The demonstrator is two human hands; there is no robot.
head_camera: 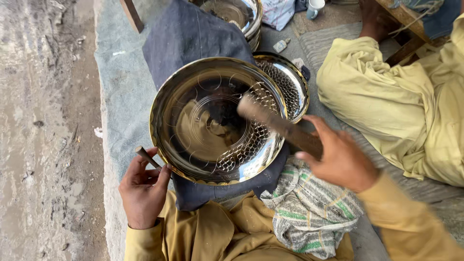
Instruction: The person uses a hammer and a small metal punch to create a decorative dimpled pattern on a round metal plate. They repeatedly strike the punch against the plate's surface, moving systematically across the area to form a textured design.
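Head view, hands: left hand rests at the near-left rim of the large round polished metal dish, fingers curled about a short thin metal punch, thumb side touching the rim. Right hand is closed around the handle of a wooden-handled hammer; the hammer head is blurred over the dish interior, to the right of centre.

Work piece: the dish lies face up on a dark blue cloth pad, directly before the person's lap. Its inner right and lower wall carries a band of small hammered dimples; the left wall and the flat centre, marked with fine concentric rings, are smooth.

Step, as judged: dimpling of the wall is part done. A further blow calls for aim beside the last dimple, with the left hand steadying the rim.

Adjacent items: a second dimpled metal dish lies partly under the first, at its far right; a stack of shiny metal bowls stands beyond; a striped grey-green rag lies on the lap.

Surface and surroundings: grey mat on the ground, wet muddy earth at left; another person in yellow clothing sits at right.
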